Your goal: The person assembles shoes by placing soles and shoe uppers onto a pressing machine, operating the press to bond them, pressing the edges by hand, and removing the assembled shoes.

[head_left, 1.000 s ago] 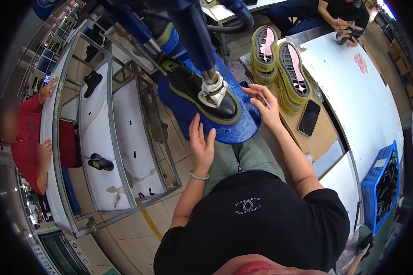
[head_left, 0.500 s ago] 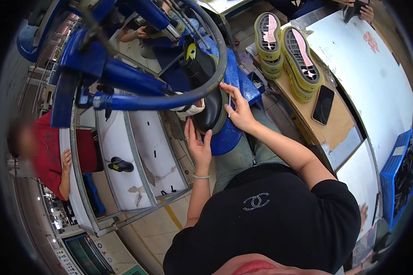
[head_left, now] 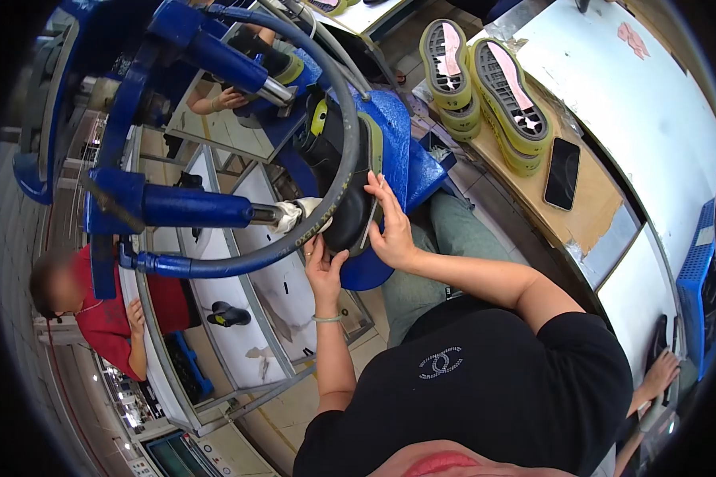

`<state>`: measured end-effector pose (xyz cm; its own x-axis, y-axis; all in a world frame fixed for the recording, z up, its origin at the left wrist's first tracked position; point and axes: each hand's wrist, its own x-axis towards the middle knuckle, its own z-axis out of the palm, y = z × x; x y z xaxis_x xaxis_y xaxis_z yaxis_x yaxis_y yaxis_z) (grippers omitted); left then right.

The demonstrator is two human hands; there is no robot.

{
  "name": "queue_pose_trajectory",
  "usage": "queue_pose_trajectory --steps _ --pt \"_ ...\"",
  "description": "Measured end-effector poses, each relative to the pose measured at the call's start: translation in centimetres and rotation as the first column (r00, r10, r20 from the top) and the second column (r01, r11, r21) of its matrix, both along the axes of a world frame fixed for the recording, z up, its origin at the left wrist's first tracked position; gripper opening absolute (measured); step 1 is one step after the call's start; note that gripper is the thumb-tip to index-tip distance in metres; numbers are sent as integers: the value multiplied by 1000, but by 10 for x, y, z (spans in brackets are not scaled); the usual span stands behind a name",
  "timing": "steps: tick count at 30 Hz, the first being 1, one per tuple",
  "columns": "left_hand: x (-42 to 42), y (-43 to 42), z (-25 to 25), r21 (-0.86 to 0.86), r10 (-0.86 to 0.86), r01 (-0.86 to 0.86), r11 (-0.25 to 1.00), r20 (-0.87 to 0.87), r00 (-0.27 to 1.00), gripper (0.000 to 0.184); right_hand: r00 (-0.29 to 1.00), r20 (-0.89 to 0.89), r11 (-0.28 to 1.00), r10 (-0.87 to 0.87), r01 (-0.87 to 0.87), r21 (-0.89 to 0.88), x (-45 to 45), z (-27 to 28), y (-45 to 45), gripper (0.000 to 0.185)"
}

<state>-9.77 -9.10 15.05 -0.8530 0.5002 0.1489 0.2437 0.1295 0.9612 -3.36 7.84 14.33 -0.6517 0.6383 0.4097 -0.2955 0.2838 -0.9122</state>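
Note:
A black shoe [head_left: 345, 221] with a yellow-green sole edge lies on its side on a blue machine rest [head_left: 390, 143], toe toward me. My left hand [head_left: 324, 272] grips the toe, thumb and fingers pressed against it; a band circles its wrist. My right hand [head_left: 391, 229] holds the sole side of the front part, fingers along the edge and thumb lower down. A thin pale strip shows by that thumb, too small to name. A white-wrapped pad [head_left: 294, 213] on a piston rod reaches toward the upper. A black hose [head_left: 350, 135] arches in front, hiding part of the shoe.
Several yellow-green soles [head_left: 507, 95] are stacked on a brown board [head_left: 569, 211] beside a phone [head_left: 562, 173]. Blue cylinders [head_left: 191, 203] stand at left. A rack [head_left: 250, 334] holds a dark shoe [head_left: 228, 314]; a person in red stands behind it. Another person's hand [head_left: 662, 374] shows at right.
The view has shifted, so the machine and shoe sit lower. Both hands stay at the shoe's front; the right hand's fingers now lie closer along the sole edge. Another person's hand has appeared at lower right.

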Motion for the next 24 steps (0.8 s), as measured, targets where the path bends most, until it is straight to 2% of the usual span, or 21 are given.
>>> queue_pose_trajectory --steps 4,12,14,16,18,22,24 --pt "-2 1 3 -13 -12 12 1000 -50 999 60 1000 12 1000 -17 17 7 -2 -2 -3 60" --pt "-2 1 10 -9 9 -9 1000 66 998 55 1000 1 1000 10 -10 18 1 -1 -3 63" --pt "-3 0 5 26 20 -22 999 68 997 55 999 -25 999 41 -41 -18 2 -3 -1 65" --pt "-3 -2 2 68 35 -39 997 66 997 56 984 -126 958 122 -150 -245 2 -3 5 63" --pt "-3 -1 4 134 -94 74 988 150 984 74 981 -174 925 90 -147 -349 -2 0 16 60" --pt "6 3 -2 285 -31 -26 958 193 981 66 978 -175 940 114 -164 -301 -32 14 74 41" --pt "4 8 2 270 -78 52 962 86 993 73 966 -204 902 159 -226 -368 -65 7 107 33"
